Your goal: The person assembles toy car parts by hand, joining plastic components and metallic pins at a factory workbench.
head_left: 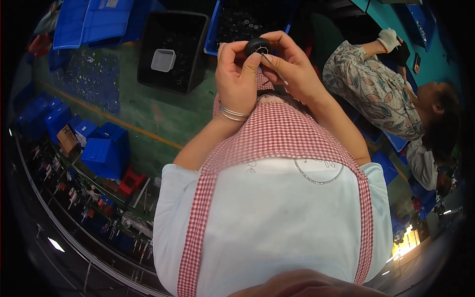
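Head cam: L hand (236,72) & R hand (292,64) close together, top ctr, raised in front of wearer's body. Black ring-shaped part (255,44), poss. a small tyre or wheel, sits btwn them, upper side toward the fingertips. L hand: fingers curled, thumb & fingers pinching the part from its L side. R hand: index fingertip over part's R edge, thumb & finger pinching slim metal rod (281,76), which slants down-R from the part; its tip at the part is too small to read, so can't tell if it's inside or just against it. Thin metal bangles (233,114) on L wrist.

Wearer has red/wht checked apron (282,131) over pale T-shirt (277,213).

Beyond hands: blue crate (212,32) w/ loose dark parts, just behind the part. L of that, black tub (196,74), tilted in view, w/ small grey tray (163,60) inside & dark bits around it. Green floor (153,116) w/ yellow line (133,129). Far L: stacked blue bins (103,156), cardboard box (68,140) next to them, red stool (130,181) just below.

R side: co-worker in leaf-print top (373,91), wht glove (389,39) at edge of teal table (435,62); dark phone-like slab (416,63) lies on it, blue tray (414,21) w/ small parts farther up.
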{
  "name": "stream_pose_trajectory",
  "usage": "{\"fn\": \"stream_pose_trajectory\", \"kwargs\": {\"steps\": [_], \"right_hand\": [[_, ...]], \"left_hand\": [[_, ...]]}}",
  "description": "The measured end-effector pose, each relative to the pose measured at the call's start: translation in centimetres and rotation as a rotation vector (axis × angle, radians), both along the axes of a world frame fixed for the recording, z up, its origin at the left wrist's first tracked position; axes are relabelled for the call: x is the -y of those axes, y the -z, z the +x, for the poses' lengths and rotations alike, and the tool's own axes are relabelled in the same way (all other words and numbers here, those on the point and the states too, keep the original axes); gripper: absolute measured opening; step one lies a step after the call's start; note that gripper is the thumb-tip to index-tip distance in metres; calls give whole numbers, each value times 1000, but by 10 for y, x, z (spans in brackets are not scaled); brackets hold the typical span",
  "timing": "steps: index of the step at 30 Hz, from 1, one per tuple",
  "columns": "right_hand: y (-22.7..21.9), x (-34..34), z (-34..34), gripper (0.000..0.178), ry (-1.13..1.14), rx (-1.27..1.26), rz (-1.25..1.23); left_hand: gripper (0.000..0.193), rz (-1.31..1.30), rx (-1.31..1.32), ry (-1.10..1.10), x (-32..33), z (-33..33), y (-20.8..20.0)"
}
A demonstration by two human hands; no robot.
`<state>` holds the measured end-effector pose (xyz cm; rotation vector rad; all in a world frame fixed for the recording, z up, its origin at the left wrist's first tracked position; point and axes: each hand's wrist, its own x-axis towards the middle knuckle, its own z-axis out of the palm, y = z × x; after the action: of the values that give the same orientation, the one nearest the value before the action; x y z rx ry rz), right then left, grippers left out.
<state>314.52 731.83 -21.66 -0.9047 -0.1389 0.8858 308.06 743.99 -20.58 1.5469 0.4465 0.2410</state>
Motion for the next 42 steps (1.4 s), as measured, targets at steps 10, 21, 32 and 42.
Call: {"fn": "stream_pose_trajectory", "kwargs": {"steps": [10,21,32,42], "right_hand": [[-2,-18,-17,27,278,6,-90],[-5,5,-15,25,42,301,-388],[7,12,-33,25,127,370,-492],[5,23,-40,46,-148,882,-665]], "left_hand": [[18,79,93,-39,2,7,17],[21,29,-138,106,-7,-15,7],[22,-627,-199,16,-1,-26,14],[19,-763,-337,89,-1,-36,10]]}}
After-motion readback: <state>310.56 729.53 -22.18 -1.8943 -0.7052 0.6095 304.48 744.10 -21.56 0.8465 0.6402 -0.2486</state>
